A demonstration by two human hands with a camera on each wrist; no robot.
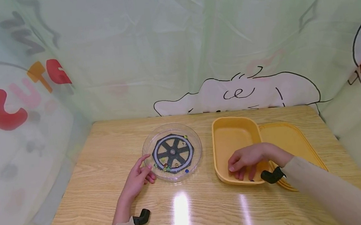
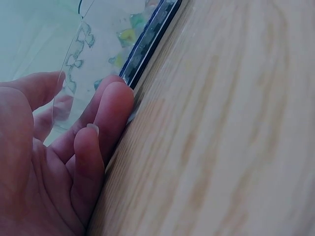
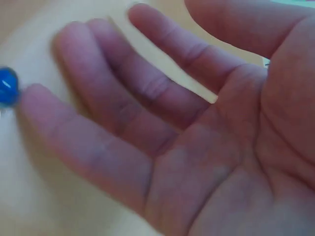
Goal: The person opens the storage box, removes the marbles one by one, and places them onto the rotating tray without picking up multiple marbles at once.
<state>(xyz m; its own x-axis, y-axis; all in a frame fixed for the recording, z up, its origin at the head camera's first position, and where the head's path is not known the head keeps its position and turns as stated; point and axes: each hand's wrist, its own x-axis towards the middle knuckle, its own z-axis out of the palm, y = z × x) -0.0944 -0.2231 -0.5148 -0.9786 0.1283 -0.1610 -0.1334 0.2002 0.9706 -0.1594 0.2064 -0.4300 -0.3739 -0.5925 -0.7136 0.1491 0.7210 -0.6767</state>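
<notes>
A round clear dish (image 1: 199, 157) holds several small glass marbles (image 1: 165, 168), scattered over a dark spoked wheel pattern with a white ring. At the dish's near left side is my left hand (image 1: 138, 178), its fingers loosely bent and fingertips right at the clear wall (image 2: 74, 73). My right hand (image 1: 248, 159) reaches down into a yellow rectangular tub (image 1: 234, 131), fingers relaxed and slightly bent. In the right wrist view a blue marble (image 3: 7, 87) lies right beside one fingertip, and the palm (image 3: 211, 162) holds nothing.
A yellow lid (image 1: 285, 138) lies right of the tub, partly under the right forearm. Everything stands on a wooden table (image 1: 111, 141). A printed pale curtain (image 1: 129, 59) hangs behind the table and along its sides. Each wrist carries a black camera mount (image 1: 141, 217).
</notes>
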